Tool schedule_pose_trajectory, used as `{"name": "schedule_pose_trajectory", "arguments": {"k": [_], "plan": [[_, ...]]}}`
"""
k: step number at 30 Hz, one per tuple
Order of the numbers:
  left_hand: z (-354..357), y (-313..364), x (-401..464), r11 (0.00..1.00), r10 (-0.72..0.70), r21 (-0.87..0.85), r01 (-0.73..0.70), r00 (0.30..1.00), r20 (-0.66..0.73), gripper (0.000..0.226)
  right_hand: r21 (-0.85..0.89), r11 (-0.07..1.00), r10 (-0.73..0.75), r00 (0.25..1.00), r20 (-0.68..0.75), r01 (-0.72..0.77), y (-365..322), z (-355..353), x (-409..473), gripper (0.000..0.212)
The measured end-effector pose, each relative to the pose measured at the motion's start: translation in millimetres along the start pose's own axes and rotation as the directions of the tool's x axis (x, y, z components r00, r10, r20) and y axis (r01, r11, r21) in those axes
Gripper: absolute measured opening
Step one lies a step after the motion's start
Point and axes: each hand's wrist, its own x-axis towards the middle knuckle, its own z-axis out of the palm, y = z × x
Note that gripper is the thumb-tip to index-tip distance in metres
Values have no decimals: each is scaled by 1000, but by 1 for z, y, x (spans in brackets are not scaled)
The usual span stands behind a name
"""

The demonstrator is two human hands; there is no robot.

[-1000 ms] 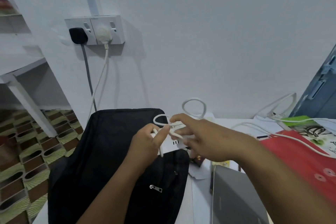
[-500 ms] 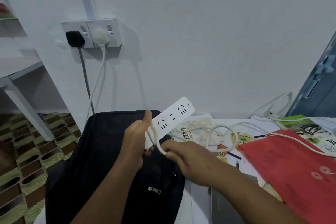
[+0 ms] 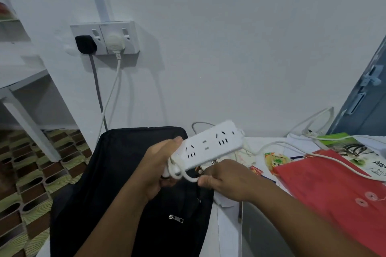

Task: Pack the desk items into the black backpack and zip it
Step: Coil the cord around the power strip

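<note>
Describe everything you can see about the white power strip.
The white power strip is a long, flat bar of smooth plastic with rounded ends and rows of dark socket slots facing up. It is held tilted above the black backpack. The left hand grips its near end; the right hand pinches its white cord, looped there.

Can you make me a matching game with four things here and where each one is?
Things:
1. white power strip
2. black plug
3. red envelope
4. black backpack

Places:
A. in the wall socket
B. lying on the desk at the right
C. held in the left hand
D. below both hands, beside the tiled floor

Pairs: 1-C, 2-A, 3-B, 4-D
</note>
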Motion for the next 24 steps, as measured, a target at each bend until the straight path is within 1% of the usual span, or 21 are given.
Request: {"name": "schedule_pose_trajectory", "arguments": {"k": [2, 3, 4, 5, 6, 7, 8, 9, 10, 11, 12, 13, 16, 17, 19, 20, 22, 24], "plan": [[2, 2, -4, 997, 17, 69, -27, 990, 138, 38, 76, 991, 110, 993, 48, -114, 13, -1, 4, 55], [3, 5, -5, 988, 18, 145, -49, 978, 210, 32, 111, 983, 136, 988, 71, -143, 16, -6, 7, 47], [4, 9, -7, 967, 6, 243, -76, 961, 275, 28, 158, 979, 114, 989, 90, -127, 16, -13, 11, 43], [3, 12, -8, 934, -19, 342, -102, 943, 333, 26, 210, 972, 86, 992, 93, -104, 13, -21, 16, 42], [4, 17, -9, 893, -56, 432, -122, 925, 377, 27, 264, 961, 62, 995, 75, -79, 7, -30, 19, 47], [3, 19, -8, 847, -95, 516, -131, 916, 389, 28, 292, 954, 60, 997, 51, -72, 1, -39, 22, 55], [4, 21, -7, 793, -123, 596, -130, 923, 364, 30, 300, 953, 45, 999, 23, -50, -8, -50, 23, 60], [3, 20, -5, 734, -124, 669, -118, 945, 302, 31, 288, 957, 25, 1000, -6, -22, -12, -58, 22, 59], [1, 18, -3, 681, -95, 726, -101, 970, 224, 32, 275, 961, 9, 1000, -25, -1, -18, -66, 21, 57], [-1, 16, -1, 653, -53, 753, -85, 986, 158, 31, 252, 968, 11, 999, -43, 0, -21, -71, 20, 54], [-3, 15, 0, 651, -30, 756, -75, 992, 124, 31, 224, 975, 8, 998, -63, 6, -24, -75, 19, 50], [-5, 14, 2, 653, -31, 753, -77, 991, 128, 33, 187, 982, 3, 997, -79, 12, -28, -76, 18, 46], [-5, 12, 2, 623, -55, 774, -114, 980, 189, 51, 129, 991, -25, 996, -84, 36, -41, -74, 11, 34], [-6, 11, 1, 614, -38, 780, -121, 982, 183, 52, 104, 993, -42, 997, -68, 49, -45, -74, 7, 27], [-9, 7, 2, 620, 9, 778, -105, 992, 126, 44, 59, 997, -56, 998, -40, 58, -48, -77, 0, 9], [-12, 4, 2, 630, 25, 771, -88, 995, 93, 36, 48, 998, -48, 998, -33, 49, -48, -78, -4, 11], [-12, 0, 2, 669, 74, 741, -53, 997, 4, 24, 33, 999, -10, 998, -61, 12, -42, -78, -9, 32], [-8, -5, 3, 721, 174, 693, -8, 970, -170, 21, 40, 999, 15, 995, -104, -11, -39, -72, -10, 44]]}}
